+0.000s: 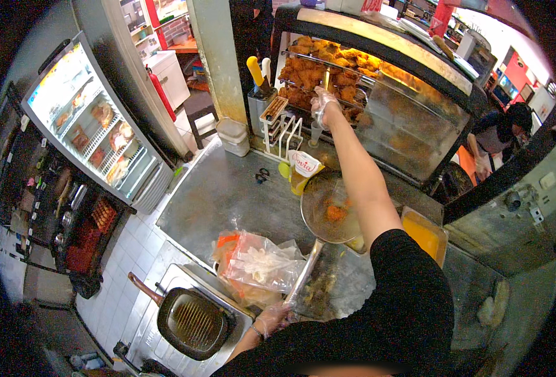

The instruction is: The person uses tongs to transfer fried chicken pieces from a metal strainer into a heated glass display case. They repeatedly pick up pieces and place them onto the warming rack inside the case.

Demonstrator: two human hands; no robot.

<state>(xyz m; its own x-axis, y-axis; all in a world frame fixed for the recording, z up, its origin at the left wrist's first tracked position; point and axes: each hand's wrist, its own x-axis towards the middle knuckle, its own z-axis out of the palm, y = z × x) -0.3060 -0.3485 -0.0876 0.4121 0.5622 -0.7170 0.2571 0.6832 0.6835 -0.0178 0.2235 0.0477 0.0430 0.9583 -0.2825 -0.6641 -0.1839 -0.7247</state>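
My right hand (325,108), in a clear glove, is stretched into the lit display case (378,38). It is closed on slim metal tongs (326,78), whose tips are near the fried chicken (300,75) piled on the racks. Low in the view, my gloved left hand (275,319) is wrapped round the end of a long metal handle (306,273). That handle belongs to a round pan (315,210) on the metal counter, with a small heap of orange crumbs (336,212) inside. My right forearm passes above the pan's right side and hides part of it.
Plastic bags with gloves (259,261) lie left of the pan handle. A square grill pan (193,322) sits on the stove. Behind the pan are a yellow pouch (303,173), scissors (262,176) and a knife holder (262,97). A yellow-filled tray (425,235) is at right; a co-worker (501,135) stands beyond.
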